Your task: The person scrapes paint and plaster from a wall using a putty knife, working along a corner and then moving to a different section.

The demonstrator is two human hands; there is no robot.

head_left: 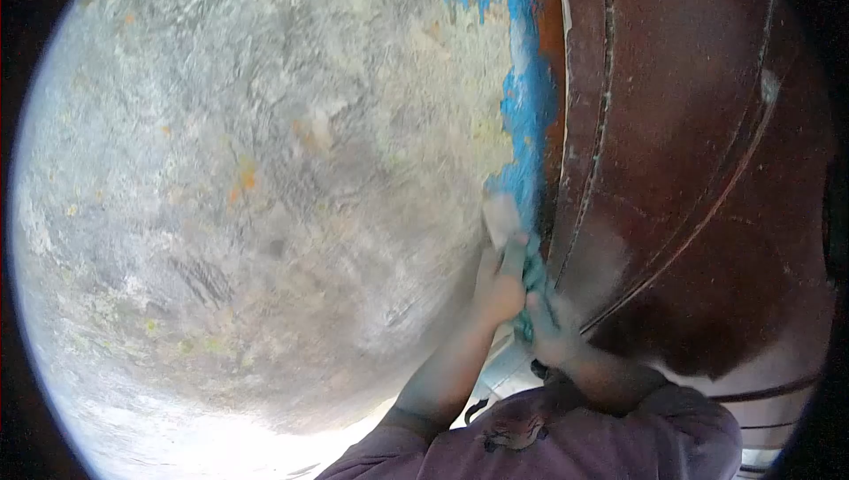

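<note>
While L hand (504, 290) reaches fwd, R hand (548, 338) sits just behind.

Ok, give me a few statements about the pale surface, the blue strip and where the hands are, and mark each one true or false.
1. A blue strip runs along the edge of the pale, mottled surface. True.
2. The dark surface is on the picture's left. False: the reddish-brown surface is on the right.
3. A pale flat piece shows just above the left hand in the picture. True.
4. The hands are far apart. False: the right hand is close by the left.
</note>
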